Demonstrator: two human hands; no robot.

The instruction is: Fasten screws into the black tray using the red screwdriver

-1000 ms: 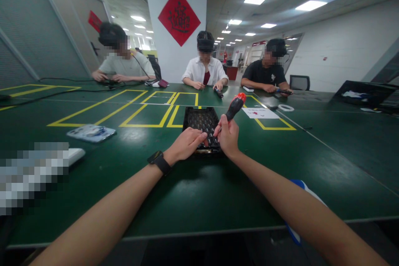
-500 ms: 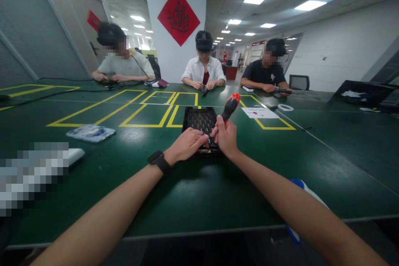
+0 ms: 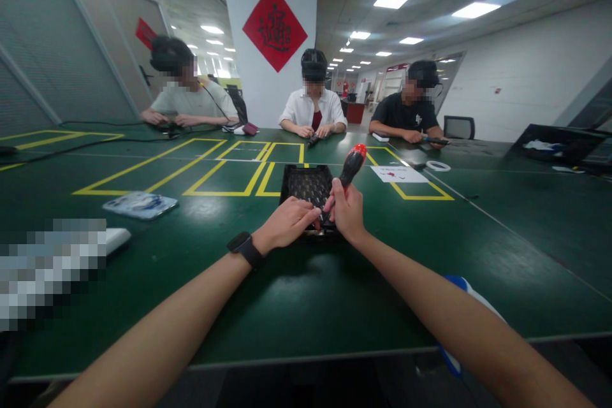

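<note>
A screwdriver [image 3: 352,164] with a black and red handle slants up out of my right hand [image 3: 349,209], whose fingers are wrapped round its lower part. Its shaft and tip are hidden from me. Under both hands lies a shallow black case [image 3: 308,182] with rows of small pieces inside, too small to name. My left hand [image 3: 294,220] reaches over the case's near left part, fingers bent and thumb pressed in close to the right hand's fingers. Whatever lies between those left fingertips is hidden. A dark watch [image 3: 245,247] is on my left wrist.
On the green table [image 3: 258,312] lie a patterned phone [image 3: 140,204], a white sheet [image 3: 398,174], a roll of tape [image 3: 438,166] and a blue-white object [image 3: 471,296]. A pixelated item is at far left. Three people sit opposite, their hands on small objects.
Both hands, the screwdriver and the case stay almost in place. The screwdriver handle has shifted very slightly to the left.
</note>
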